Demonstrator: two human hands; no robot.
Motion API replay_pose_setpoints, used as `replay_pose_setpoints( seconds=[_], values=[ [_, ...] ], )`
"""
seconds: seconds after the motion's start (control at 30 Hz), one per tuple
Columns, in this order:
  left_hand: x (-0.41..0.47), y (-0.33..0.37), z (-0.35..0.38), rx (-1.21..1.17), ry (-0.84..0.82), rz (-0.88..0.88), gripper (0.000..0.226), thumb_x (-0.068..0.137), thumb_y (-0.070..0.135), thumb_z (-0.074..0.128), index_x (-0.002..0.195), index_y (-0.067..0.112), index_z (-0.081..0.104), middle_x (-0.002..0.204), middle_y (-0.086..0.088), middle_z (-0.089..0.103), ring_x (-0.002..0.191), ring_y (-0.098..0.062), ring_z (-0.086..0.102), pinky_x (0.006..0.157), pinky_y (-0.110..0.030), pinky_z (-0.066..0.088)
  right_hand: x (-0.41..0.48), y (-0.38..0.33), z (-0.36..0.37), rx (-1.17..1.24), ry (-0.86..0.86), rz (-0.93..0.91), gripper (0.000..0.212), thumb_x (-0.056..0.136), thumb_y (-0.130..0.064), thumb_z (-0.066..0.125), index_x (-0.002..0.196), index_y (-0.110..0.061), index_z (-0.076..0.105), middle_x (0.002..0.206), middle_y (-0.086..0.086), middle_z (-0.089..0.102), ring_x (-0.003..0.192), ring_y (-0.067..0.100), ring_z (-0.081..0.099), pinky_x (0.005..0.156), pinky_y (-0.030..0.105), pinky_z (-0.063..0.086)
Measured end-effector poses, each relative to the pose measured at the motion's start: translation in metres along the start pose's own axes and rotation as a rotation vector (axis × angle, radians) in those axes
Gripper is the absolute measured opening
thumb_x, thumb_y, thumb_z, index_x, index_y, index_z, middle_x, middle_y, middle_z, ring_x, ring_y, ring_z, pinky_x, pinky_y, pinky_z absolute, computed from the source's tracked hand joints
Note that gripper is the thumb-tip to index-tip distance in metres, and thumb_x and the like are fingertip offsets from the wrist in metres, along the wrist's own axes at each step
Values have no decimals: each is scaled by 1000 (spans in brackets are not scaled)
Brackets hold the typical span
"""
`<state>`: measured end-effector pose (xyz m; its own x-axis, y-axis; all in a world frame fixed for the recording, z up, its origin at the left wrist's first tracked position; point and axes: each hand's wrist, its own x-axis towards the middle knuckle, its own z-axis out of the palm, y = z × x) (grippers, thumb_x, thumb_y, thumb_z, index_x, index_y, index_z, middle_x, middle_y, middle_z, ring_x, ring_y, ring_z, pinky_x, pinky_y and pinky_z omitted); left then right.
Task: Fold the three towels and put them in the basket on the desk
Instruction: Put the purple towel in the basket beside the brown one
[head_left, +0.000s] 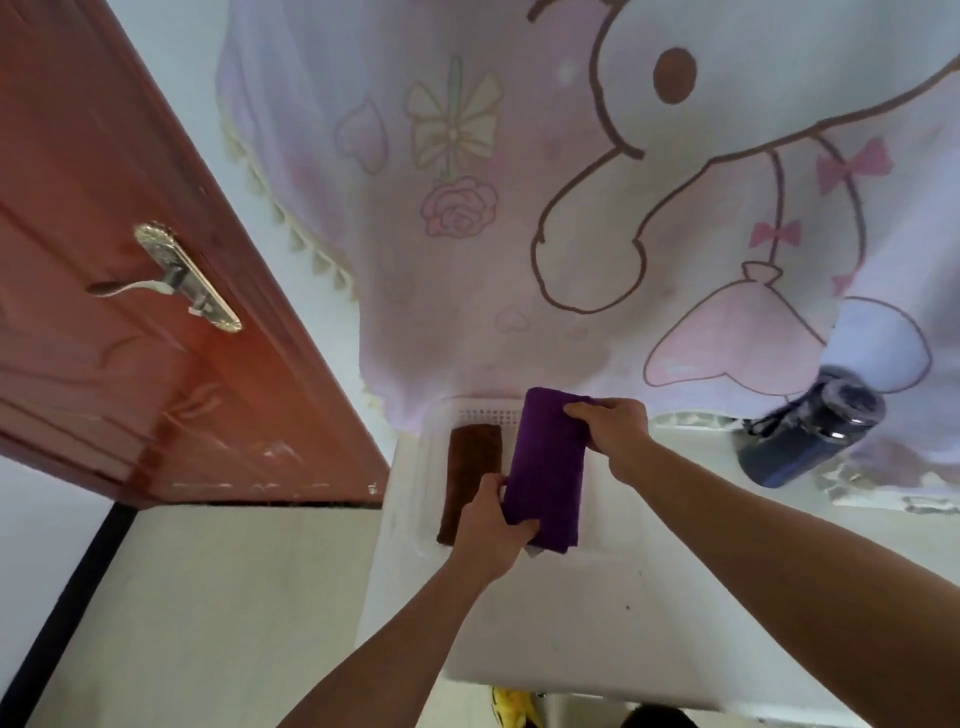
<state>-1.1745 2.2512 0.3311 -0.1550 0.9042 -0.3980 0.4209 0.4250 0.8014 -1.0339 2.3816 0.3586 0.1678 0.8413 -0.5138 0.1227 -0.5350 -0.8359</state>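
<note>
Hands (493, 530) (615, 434) around purple towel (545, 467) ends

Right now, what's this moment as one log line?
left hand grips purple towel | right hand grips purple towel | brown towel in basket

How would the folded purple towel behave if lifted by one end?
Probably floppy: the purple towel is soft cloth, and the left hand and right hand each grip an end, probably keeping it flat. Held by one end, it would likely droop and the folds could open. It looks light; its fuzzy surface should resist slipping.
</note>
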Motion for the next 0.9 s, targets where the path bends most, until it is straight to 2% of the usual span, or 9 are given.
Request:
replay_pose_setpoints(
  seconds=[0.13,0.2,0.3,0.47,0.6,0.67,0.73,0.8,0.9],
  values=[
    [31,-19,12,57,-41,-103,60,81,18,71,129,17,36,122,0,58,109,-18,58,82,-22,49,49,26,23,-97,-35,106,19,71,-15,83,83,-9,69,87,10,71,85,25,70,84,42,59],
    [39,-29,18,106,-43,-158,58,80,21,71,127,17,37,120,-1,59,107,-21,60,84,-28,53,65,41,32,-147,-56,151,26,68,-17,85,87,-6,69,88,11,72,83,26,70,82,44,59],
    [45,-36,25,204,-19,-206,54,80,27,72,121,18,38,115,0,60,102,-19,61,81,-27,53,81,60,42,-181,-85,203,25,67,-17,86,84,-8,69,87,10,72,82,26,71,80,45,60],
    [40,-36,35,514,154,-124,55,82,40,68,127,23,41,118,2,50,105,-16,51,87,-27,48,96,77,58,-211,-64,181,24,66,-23,86,77,-15,67,83,3,70,79,21,68,79,38,59],
    [44,-39,34,683,132,-77,49,86,47,59,127,27,42,120,1,47,108,-19,46,92,-32,41,99,82,63,-300,-89,140,24,70,-26,85,77,-17,64,88,5,69,76,20,66,74,35,59],
    [48,-35,33,723,84,-73,46,88,48,56,127,28,44,120,0,47,108,-19,46,92,-33,41,102,81,59,-299,-162,194,34,68,-30,86,89,-12,66,97,8,70,84,23,68,75,40,60],
    [49,-32,30,703,81,-38,41,90,45,54,125,26,47,118,1,48,106,-18,48,92,-31,42,103,72,54,-339,-217,211,49,69,-37,85,104,-8,66,101,9,70,88,24,67,73,39,60],
    [44,-31,26,672,124,66,29,93,38,52,118,24,54,115,3,51,100,-14,49,90,-27,45,99,63,46,-590,-219,19,50,74,-45,78,106,-8,65,99,3,68,89,21,66,74,35,57],
    [36,-38,26,665,84,249,25,97,35,43,106,23,63,108,4,56,95,-11,49,88,-27,46,82,57,44,-849,-149,-431,21,86,-32,67,102,-20,62,95,-9,56,86,13,58,72,28,46]
  ],
)
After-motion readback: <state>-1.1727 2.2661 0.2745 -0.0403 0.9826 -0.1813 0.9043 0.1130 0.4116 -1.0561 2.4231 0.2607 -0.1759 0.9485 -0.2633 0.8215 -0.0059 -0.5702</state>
